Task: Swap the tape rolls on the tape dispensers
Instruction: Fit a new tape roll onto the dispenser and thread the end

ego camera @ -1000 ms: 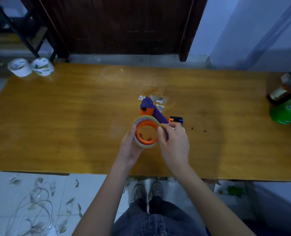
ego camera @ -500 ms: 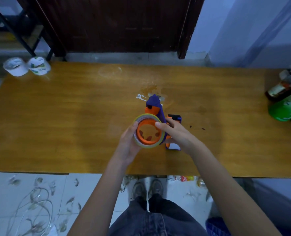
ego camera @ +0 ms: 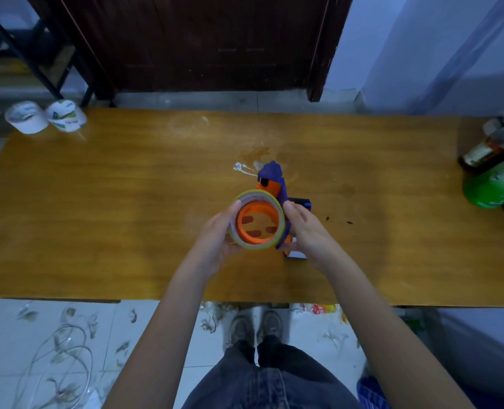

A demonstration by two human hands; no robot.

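Observation:
A purple and orange tape dispenser (ego camera: pixel 271 178) stands near the middle of the wooden table (ego camera: pixel 97 216). A clear tape roll with a yellowish rim (ego camera: pixel 259 245) sits on its orange hub (ego camera: pixel 258 222). My left hand (ego camera: pixel 215 246) grips the roll from the left, thumb on its upper rim. My right hand (ego camera: pixel 309 231) holds the dispenser's right side, thumb against the roll's edge. Behind my right hand a second dispenser (ego camera: pixel 299 203) shows only as a dark blue and orange piece. Two white tape rolls (ego camera: pixel 45 116) lie at the table's far left corner.
Bottles, one green (ego camera: pixel 493 184), crowd the table's right edge. Bits of torn tape (ego camera: pixel 241 168) lie just beyond the dispenser. A dark door (ego camera: pixel 203 42) stands behind the table. Wire loops (ego camera: pixel 58 358) and scraps litter the tiled floor near my feet.
My right hand slid from on top of the dispenser to its right side, and the dispenser with its roll turned slightly so the hub faces me more.

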